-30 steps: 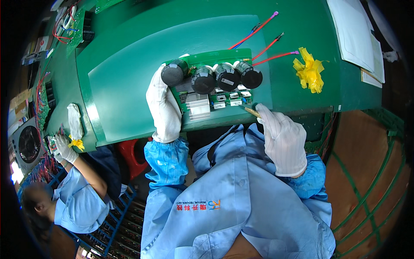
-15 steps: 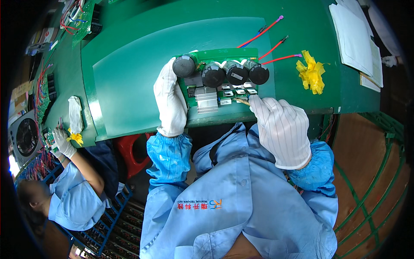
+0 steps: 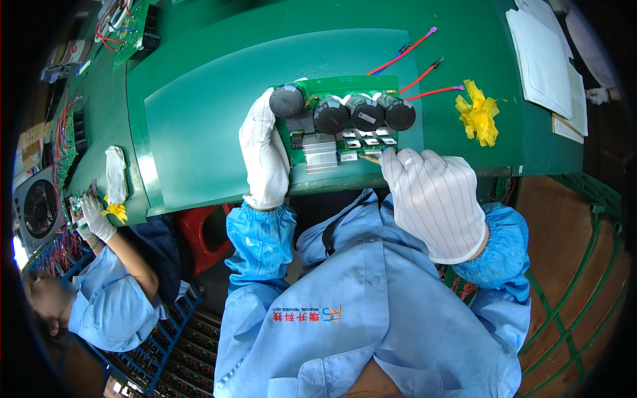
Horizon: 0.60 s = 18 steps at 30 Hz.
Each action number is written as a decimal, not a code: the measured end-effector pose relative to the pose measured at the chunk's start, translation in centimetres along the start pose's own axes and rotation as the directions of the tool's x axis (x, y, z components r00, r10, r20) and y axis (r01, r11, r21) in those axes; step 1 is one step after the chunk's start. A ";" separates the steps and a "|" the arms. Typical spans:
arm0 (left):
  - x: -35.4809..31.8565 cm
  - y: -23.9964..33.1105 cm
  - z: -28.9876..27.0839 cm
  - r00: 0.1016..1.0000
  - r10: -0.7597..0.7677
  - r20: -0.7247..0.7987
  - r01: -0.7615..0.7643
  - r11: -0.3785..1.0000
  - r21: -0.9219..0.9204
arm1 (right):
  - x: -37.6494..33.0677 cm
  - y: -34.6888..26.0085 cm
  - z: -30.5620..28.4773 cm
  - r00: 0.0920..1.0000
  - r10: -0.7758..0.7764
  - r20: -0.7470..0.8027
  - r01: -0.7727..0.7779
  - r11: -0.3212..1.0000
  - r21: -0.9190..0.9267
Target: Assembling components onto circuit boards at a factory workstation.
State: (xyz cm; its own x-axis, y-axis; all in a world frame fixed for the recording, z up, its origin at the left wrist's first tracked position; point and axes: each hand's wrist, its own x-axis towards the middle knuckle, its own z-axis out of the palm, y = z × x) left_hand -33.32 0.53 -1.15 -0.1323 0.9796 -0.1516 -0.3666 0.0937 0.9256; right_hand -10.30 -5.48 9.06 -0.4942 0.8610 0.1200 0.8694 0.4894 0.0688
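Observation:
A green circuit board (image 3: 352,84) lies near the table's front edge, carrying several large black capacitors (image 3: 330,117) and a silver finned heat sink (image 3: 321,156). My left hand (image 3: 265,159), in a white glove, grips the board's left edge; some of its fingers are hidden behind the board. In a striped white glove, my right hand (image 3: 438,204) is closed around a thin, brownish pointed tool (image 3: 369,158), mostly covered by the fingers. The tool's tip is at the board's lower part, beside a small white component (image 3: 349,156). Red wires (image 3: 421,78) run out from the board's upper right.
A yellow bundle of tape or film (image 3: 479,114) sits right of the board, with white papers (image 3: 541,60) beyond it. At left, a co-worker's gloved hand (image 3: 97,217) is near another board. A folded white glove (image 3: 116,174) and a fan (image 3: 38,207) are also there.
My right hand has shifted slightly, its wrist and forearm swinging to the right, while the tool tip stays near the same component. The board and my left hand have hardly moved.

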 end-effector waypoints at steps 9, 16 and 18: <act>0.0 -0.2 -0.2 1.000 0.000 -0.007 0.000 1.000 -0.025 | -0.1 0.3 0.6 0.997 0.016 -0.078 -0.009 0.996 0.087; -0.1 0.0 0.2 1.000 -0.001 -0.007 0.001 0.999 -0.046 | -0.2 -0.4 0.5 0.999 0.005 -0.036 0.000 0.991 0.132; -0.2 -0.2 -0.1 1.000 0.001 -0.019 -0.002 0.999 -0.039 | -0.2 -0.2 0.3 0.998 0.008 -0.063 -0.002 0.995 0.102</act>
State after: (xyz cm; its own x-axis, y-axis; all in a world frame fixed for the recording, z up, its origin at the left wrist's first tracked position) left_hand -33.33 0.33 -1.32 -0.1499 0.9761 -0.1570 -0.4021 0.0849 0.9116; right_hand -10.38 -5.72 8.71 -0.4861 0.8545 0.1829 0.8658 0.4994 -0.0323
